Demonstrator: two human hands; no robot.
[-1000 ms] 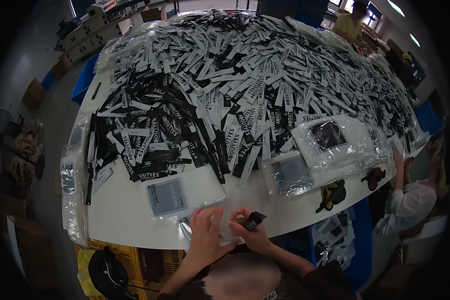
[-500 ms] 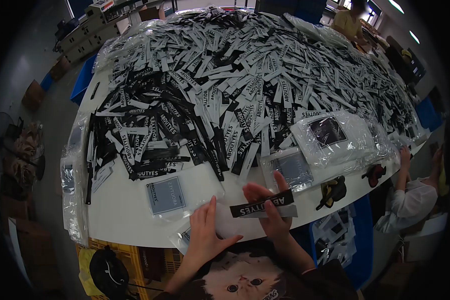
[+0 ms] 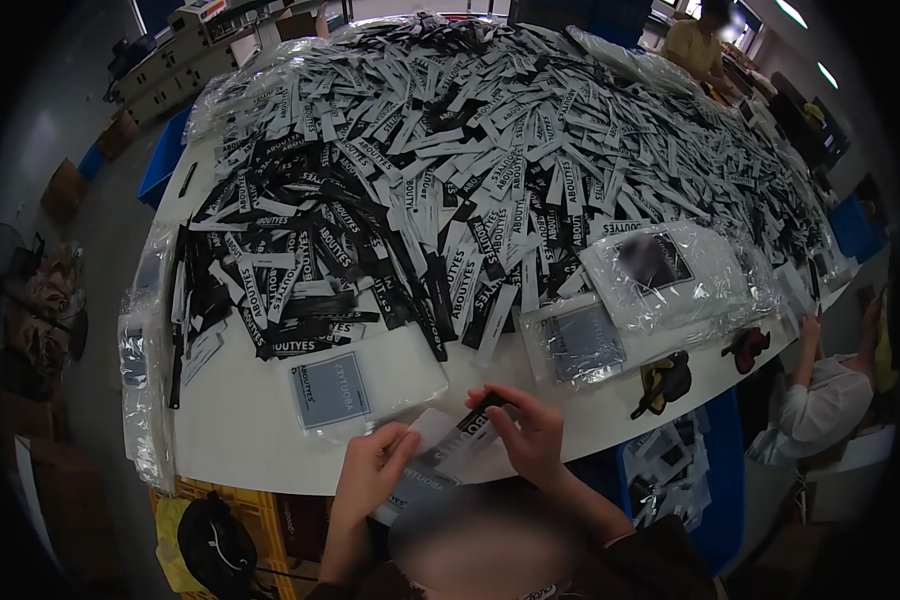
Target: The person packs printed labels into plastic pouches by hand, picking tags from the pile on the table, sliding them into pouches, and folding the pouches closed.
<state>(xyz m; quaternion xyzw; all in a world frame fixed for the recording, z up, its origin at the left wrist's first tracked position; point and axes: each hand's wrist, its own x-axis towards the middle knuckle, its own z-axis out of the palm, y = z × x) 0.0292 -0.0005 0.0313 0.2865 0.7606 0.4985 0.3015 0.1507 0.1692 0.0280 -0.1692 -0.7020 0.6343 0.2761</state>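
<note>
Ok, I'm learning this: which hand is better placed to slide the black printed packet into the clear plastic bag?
Right, probably: the right hand pinches the packet; the left hand holds the bag.

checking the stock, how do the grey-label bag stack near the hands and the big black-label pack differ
The bag stack bears a grey label, the big pack a black one. The bag stack looks smooth and lies on the table; the big pack has crinkled, shiny wrap and overlaps another pack. Both look whitish.
</note>
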